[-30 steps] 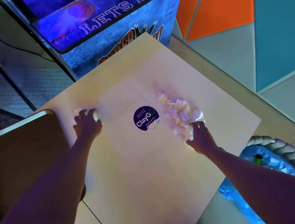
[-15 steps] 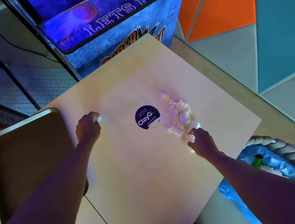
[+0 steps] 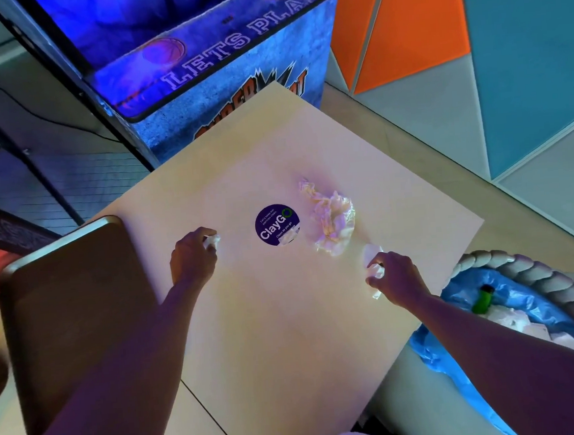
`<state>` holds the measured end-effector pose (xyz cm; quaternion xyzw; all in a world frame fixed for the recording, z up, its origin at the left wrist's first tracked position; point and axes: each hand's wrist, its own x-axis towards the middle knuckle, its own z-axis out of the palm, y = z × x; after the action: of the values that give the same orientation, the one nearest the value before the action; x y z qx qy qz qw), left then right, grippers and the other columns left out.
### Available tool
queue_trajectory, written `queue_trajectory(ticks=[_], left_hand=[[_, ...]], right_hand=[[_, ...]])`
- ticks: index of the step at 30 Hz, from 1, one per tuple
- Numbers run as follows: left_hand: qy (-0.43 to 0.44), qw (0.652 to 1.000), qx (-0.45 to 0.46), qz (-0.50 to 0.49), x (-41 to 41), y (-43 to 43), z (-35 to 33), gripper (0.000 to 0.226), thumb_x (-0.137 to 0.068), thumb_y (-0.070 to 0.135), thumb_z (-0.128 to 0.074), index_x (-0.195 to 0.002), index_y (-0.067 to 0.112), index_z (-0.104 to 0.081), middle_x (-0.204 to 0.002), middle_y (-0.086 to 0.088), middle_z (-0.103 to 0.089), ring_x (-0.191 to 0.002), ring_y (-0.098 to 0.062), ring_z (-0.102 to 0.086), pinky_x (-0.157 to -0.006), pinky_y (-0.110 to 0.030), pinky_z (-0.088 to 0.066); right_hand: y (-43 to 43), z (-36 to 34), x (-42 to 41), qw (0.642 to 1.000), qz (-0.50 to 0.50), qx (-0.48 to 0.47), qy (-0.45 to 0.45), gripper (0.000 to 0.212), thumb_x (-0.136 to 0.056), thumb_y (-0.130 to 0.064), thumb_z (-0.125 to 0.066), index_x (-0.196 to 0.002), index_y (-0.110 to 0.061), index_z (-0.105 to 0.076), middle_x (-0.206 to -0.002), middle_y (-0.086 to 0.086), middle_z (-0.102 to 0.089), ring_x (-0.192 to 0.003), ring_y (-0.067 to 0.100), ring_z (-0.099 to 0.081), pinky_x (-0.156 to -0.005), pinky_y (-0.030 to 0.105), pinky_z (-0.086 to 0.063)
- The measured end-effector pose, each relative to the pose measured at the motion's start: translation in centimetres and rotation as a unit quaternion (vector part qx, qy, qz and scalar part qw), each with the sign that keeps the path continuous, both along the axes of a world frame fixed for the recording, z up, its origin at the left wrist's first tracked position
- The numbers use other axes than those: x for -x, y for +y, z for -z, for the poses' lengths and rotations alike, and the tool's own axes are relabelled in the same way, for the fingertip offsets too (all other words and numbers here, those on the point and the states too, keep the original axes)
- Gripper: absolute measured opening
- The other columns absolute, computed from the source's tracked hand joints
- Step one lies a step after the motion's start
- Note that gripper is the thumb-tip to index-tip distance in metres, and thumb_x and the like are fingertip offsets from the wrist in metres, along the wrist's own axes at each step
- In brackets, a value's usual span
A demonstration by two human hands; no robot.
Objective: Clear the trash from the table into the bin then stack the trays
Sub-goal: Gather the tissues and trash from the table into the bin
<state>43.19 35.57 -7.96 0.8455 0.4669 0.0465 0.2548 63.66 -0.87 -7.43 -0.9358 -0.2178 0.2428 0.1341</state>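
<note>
- Head view: the crumpled wrapper [image 3: 330, 222] lies mid-surface [image 3: 287, 320], beside a round sticker [image 3: 277, 224]; light and soft, best pinched at a raised fold.
- Left hand [image 3: 192, 259] closes on a small tissue scrap [image 3: 211, 241].
- Right hand [image 3: 398, 277] pinches a tissue wad [image 3: 373, 262].
- The blue-lined bin [image 3: 512, 309] holds a green bottle [image 3: 483, 299] and papers.

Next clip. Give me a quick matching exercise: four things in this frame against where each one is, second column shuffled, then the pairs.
Things:
1. large crumpled paper
2. green bottle
3. round purple sticker
4. small paper scrap

Places:
A. in the blue-lined bin
B. pinched in the left hand
C. loose on the table, right of the sticker
D. flat at the table's middle

Pairs: 1-C, 2-A, 3-D, 4-B
</note>
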Motion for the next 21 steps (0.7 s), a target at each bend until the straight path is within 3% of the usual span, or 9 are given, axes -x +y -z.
queue_trajectory(ticks=[5, 12, 21], left_hand=[[-0.019, 0.999, 0.01, 0.035, -0.5, -3.9, -1.5, 0.024, -0.093, 0.016, -0.067, -0.112, 0.029, -0.074, -0.113, -0.002, -0.076, -0.102, -0.03, -0.071, -0.084, -0.035, -0.053], [-0.013, 0.997, 0.015, 0.075, -1.4, -9.9, -3.3, 0.025, -0.095, 0.018, -0.065, -0.115, 0.029, -0.074, -0.115, 0.0, -0.077, -0.103, -0.028, -0.07, -0.086, -0.037, -0.056], [-0.004, 0.989, 0.012, 0.147, -4.2, -20.5, -5.0, 0.029, -0.093, 0.015, -0.067, -0.118, 0.026, -0.074, -0.114, -0.002, -0.078, -0.104, -0.03, -0.072, -0.087, -0.037, -0.055]], right_hand=[[-2.8, -0.8, 0.7, 0.999, 0.019, -0.026, -0.004, 0.024, -0.079, -0.025, -0.08, -0.101, -0.022, -0.073, -0.104, 0.003, -0.071, -0.092, 0.023, -0.065, -0.074, 0.027, -0.042], [-7.8, -2.3, 1.2, 0.998, 0.033, -0.054, -0.012, 0.026, -0.081, -0.028, -0.08, -0.104, -0.018, -0.073, -0.106, 0.005, -0.072, -0.099, 0.025, -0.066, -0.085, 0.032, -0.052], [-16.8, -3.5, 1.6, 0.992, 0.096, -0.076, 0.013, 0.029, -0.081, -0.028, -0.081, -0.107, -0.018, -0.074, -0.109, 0.003, -0.073, -0.102, 0.021, -0.067, -0.081, 0.026, -0.047]])
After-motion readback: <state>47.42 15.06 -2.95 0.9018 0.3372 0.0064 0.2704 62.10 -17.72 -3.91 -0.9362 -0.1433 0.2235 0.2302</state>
